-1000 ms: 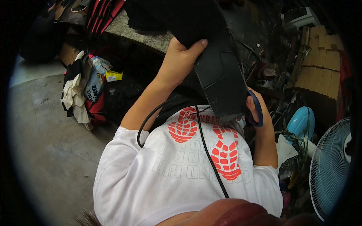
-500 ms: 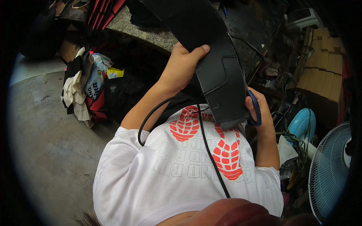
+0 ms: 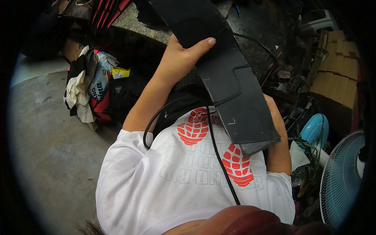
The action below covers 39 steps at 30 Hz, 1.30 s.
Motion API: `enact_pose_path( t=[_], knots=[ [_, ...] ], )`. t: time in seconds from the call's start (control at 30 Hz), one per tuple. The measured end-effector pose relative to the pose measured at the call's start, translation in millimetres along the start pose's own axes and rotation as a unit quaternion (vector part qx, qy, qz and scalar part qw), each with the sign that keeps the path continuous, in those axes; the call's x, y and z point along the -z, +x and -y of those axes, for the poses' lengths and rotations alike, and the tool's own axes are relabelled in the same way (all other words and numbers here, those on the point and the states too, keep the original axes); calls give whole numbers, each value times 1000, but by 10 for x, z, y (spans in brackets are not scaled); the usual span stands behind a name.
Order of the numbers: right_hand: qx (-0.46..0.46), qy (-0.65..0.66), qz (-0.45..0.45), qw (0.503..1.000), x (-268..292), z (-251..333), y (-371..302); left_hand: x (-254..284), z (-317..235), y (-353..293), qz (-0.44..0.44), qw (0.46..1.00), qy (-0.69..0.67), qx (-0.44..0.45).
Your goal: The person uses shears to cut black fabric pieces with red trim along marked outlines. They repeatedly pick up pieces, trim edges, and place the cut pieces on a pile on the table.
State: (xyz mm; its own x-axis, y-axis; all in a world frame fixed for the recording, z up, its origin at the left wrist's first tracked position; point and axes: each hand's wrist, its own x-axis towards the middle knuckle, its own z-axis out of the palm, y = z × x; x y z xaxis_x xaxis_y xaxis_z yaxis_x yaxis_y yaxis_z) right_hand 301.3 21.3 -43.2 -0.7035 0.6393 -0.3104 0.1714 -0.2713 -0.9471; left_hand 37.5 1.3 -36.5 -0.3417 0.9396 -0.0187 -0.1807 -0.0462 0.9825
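A long black strip of leather-like sheet (image 3: 241, 111) slants from the upper middle down across my chest. It has a dark stitched or corded line across it, small pale marks, and a grey fuzzy underside showing at the lower corner. My left hand (image 3: 182, 58) grips its left edge, thumb on top and fingers underneath. Behind the strip's right edge is my right hand (image 3: 271, 105); only its back and wrist show, and its fingers are hidden. The blue-handled scissors seen in it earlier are out of sight behind the sheet.
A speckled stone worktop (image 3: 143, 29) lies ahead. Beyond the strip is a dark cluttered surface with a blue pen (image 3: 238, 11). Right: stacked brown cardboard pieces (image 3: 337, 78), a light-blue plastic piece (image 3: 314, 130), a fan (image 3: 344, 180). Left: a heap of cloth scraps (image 3: 80, 92). A black cable (image 3: 215, 147) crosses my shirt.
The strip has shifted downward and turned flatter, its lower end farther right. It now covers my right fingers and the scissors. My left hand has moved slightly up and left with it.
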Motion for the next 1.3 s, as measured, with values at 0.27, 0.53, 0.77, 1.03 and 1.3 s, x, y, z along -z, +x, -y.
enact_pose_path(
  t=[0.27, 0.53, 0.77, 1.03, 1.3],
  knots=[
    [45, -73, 27, 996, 22, -9, -10, -51, -75, -29, -18, 997, 14, -78],
    [66, -106, -35, 992, -21, -95, 10, -158, -27, -99, 44, 997, 34, -53],
    [-3, -39, -4, 999, 33, -70, -34, -158, -6, -105, 33, 999, 8, 28],
    [176, -99, -68, 977, -114, -177, 43, -221, 9, -217, 57, 998, 7, 27],
    [51, 1, -19, 998, -27, -103, -92, -220, 40, -242, 87, 995, -22, 49]
  ],
)
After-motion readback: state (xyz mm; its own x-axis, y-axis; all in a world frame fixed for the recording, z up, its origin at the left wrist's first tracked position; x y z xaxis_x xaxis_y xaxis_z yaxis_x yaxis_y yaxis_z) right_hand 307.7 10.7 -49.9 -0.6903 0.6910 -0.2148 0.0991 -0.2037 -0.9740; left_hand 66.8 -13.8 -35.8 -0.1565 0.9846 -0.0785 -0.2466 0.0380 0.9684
